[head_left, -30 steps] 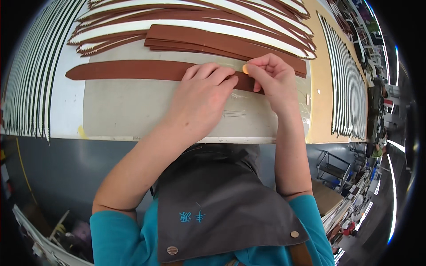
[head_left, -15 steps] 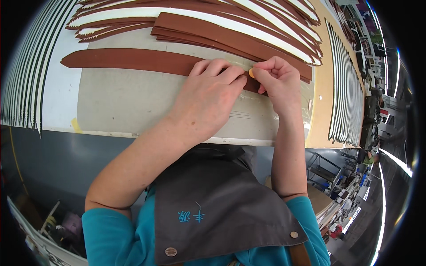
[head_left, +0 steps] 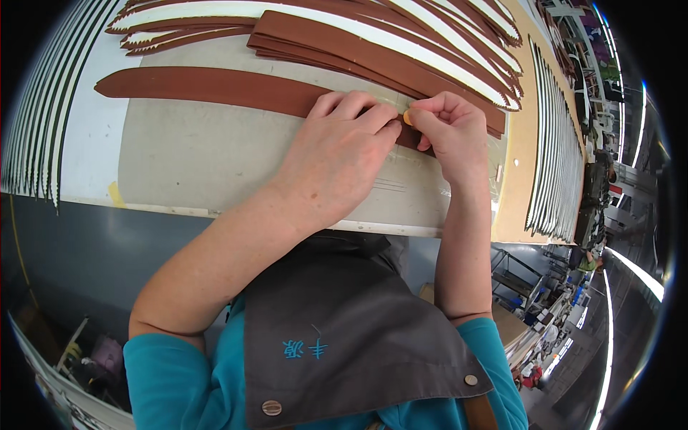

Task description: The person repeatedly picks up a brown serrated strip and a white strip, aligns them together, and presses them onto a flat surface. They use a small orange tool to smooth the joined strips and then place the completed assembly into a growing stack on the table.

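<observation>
A long brown leather-like strip [head_left: 208, 84] lies across the grey work surface, its pointed end to the left. My left hand [head_left: 340, 150] rests over the strip's right part, fingers bent and pressing it down. Close beside it, my right hand [head_left: 455, 132] is closed in a pinch at the strip. A small yellow piece [head_left: 408, 117] shows at its thumb and fingertips; its exact kind is unclear. The short stretch of strip between and beneath my hands is partly hidden by the fingers.
A stack of plain brown strips [head_left: 344, 54] lies just beyond my hands. Behind it are brown strips with white faces [head_left: 215, 23] and jagged ends. Rows of thin dark-and-white strips [head_left: 555, 143] hang or lie at the right, with more [head_left: 50, 100] at the left.
The view has shifted slightly, so the bench and strips sit a little differently in it. Both hands keep nearly the same pose on the strip.
</observation>
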`<action>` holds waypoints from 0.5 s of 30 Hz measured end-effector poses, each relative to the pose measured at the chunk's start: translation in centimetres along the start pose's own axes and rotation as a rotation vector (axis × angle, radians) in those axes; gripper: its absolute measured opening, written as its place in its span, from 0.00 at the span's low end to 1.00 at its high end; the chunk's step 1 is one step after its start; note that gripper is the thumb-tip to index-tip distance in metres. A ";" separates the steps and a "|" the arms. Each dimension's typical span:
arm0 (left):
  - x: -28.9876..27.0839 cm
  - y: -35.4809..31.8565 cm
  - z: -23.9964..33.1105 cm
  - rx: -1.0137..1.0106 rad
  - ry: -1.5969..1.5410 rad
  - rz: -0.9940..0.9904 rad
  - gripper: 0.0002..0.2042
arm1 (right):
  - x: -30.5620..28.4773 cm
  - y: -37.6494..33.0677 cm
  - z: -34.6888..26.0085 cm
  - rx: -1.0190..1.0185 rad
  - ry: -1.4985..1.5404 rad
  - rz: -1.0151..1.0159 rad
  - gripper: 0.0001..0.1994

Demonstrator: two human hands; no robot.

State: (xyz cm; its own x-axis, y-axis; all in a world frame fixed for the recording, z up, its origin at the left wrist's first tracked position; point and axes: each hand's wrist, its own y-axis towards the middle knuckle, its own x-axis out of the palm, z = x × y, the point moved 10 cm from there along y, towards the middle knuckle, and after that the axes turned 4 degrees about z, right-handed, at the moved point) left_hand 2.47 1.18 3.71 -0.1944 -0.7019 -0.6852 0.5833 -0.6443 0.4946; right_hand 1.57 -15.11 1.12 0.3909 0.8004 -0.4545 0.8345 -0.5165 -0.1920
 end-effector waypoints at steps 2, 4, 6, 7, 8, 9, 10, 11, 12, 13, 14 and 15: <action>0.1 0.1 0.0 0.001 0.007 0.012 0.14 | -0.3 0.1 0.0 -0.001 0.066 -0.001 0.03; 0.1 0.0 0.0 0.000 0.011 -0.001 0.14 | -0.9 0.3 0.0 -0.010 0.189 0.010 0.04; 0.0 0.0 0.0 -0.002 0.004 -0.009 0.14 | -2.2 -0.2 -0.3 -0.040 0.285 0.056 0.05; -0.1 0.1 0.0 -0.001 -0.010 -0.008 0.14 | -2.9 -0.7 -0.5 -0.055 0.333 0.080 0.06; -0.1 0.0 -0.1 -0.006 -0.018 -0.011 0.14 | -2.8 -1.3 -0.4 -0.054 0.315 0.073 0.06; -0.1 0.0 -0.2 -0.013 -0.022 -0.005 0.14 | -2.7 -2.0 -0.5 -0.052 0.296 0.067 0.06; -0.1 0.0 -0.4 -0.020 -0.026 0.001 0.14 | -2.5 -2.6 -0.4 -0.050 0.277 0.060 0.06; 0.1 -0.1 -0.6 -0.026 -0.038 0.002 0.14 | -2.3 -3.2 -0.2 -0.097 0.287 0.048 0.05; 0.1 -0.1 -0.6 -0.027 -0.037 0.004 0.14 | -2.0 -3.6 0.4 -0.104 0.269 0.062 0.04; 0.0 -0.1 -0.7 -0.028 -0.036 0.006 0.14 | -1.7 -3.9 0.9 -0.112 0.251 0.075 0.04; -0.2 0.0 -0.7 -0.026 -0.034 0.008 0.14 | -1.6 -4.2 1.1 -0.122 0.234 0.090 0.03; -0.2 -0.1 -0.7 -0.025 -0.037 0.005 0.14 | -1.3 -4.4 1.4 -0.103 0.226 0.083 0.03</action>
State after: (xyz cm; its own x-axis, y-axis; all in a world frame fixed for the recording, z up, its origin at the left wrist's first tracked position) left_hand 3.00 1.54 3.45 -0.2199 -0.7162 -0.6623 0.6042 -0.6330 0.4840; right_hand -3.13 -14.31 1.36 0.5269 0.8102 -0.2568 0.8266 -0.5588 -0.0672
